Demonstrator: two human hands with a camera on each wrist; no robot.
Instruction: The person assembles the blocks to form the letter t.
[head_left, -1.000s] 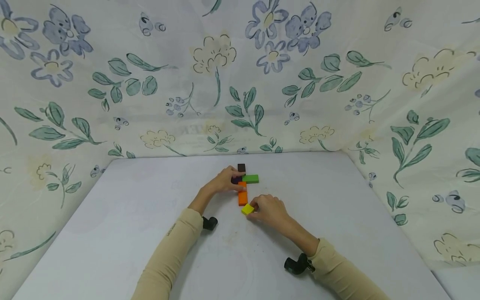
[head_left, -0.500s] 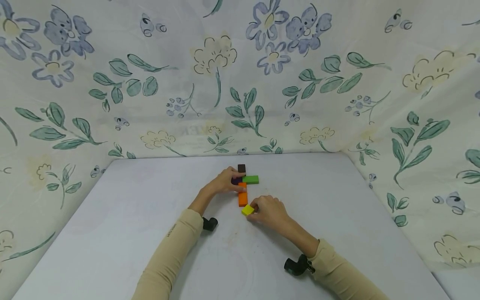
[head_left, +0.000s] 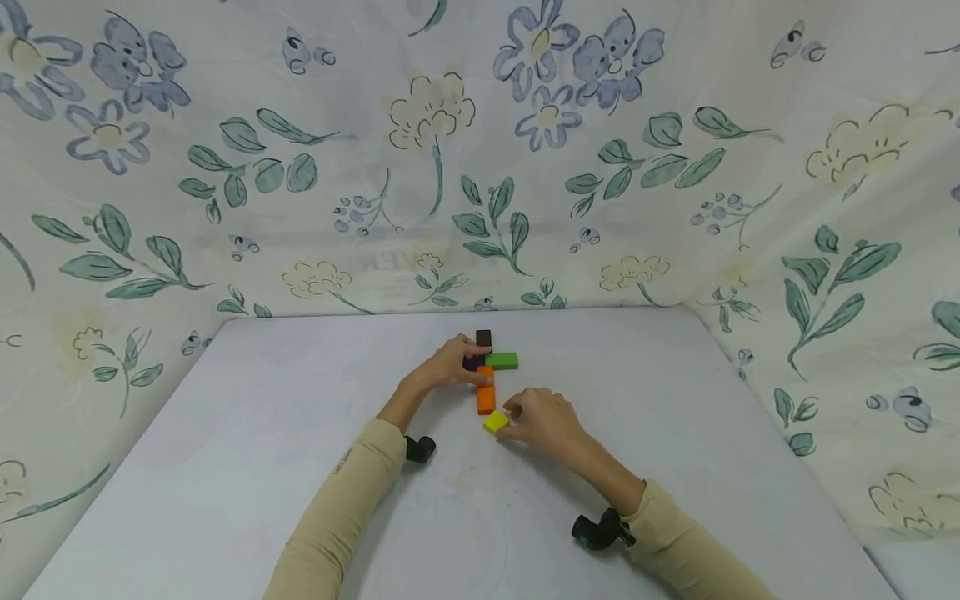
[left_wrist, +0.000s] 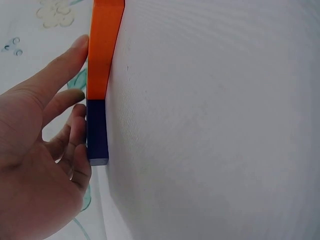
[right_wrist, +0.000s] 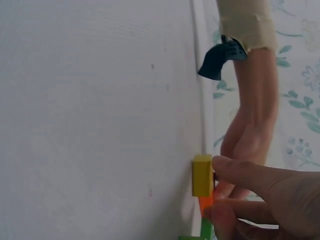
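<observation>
Several coloured wooden blocks stand in a line on the white table: a dark brown block [head_left: 483, 338], a green block [head_left: 502, 361], a dark purple block [head_left: 473, 362], orange blocks [head_left: 486, 400] and a yellow block [head_left: 496, 422] at the near end, turned at an angle. My left hand [head_left: 446, 364] rests its thumb on the orange and its fingers on the purple block [left_wrist: 97, 132], without curling round them. Beside the yellow block [right_wrist: 202, 176] is my right hand [head_left: 547, 422]; its thumb is at the block's edge, the index finger lifted slightly away.
The white table [head_left: 675, 400] meets a flowered cloth backdrop [head_left: 480, 167] behind and at both sides. Dark wrist cameras hang at the left wrist [head_left: 420, 449] and the right wrist [head_left: 597, 530].
My right hand has loosened from the yellow block, its index finger drawing back slightly to the right. The left hand and the blocks stay in place.
</observation>
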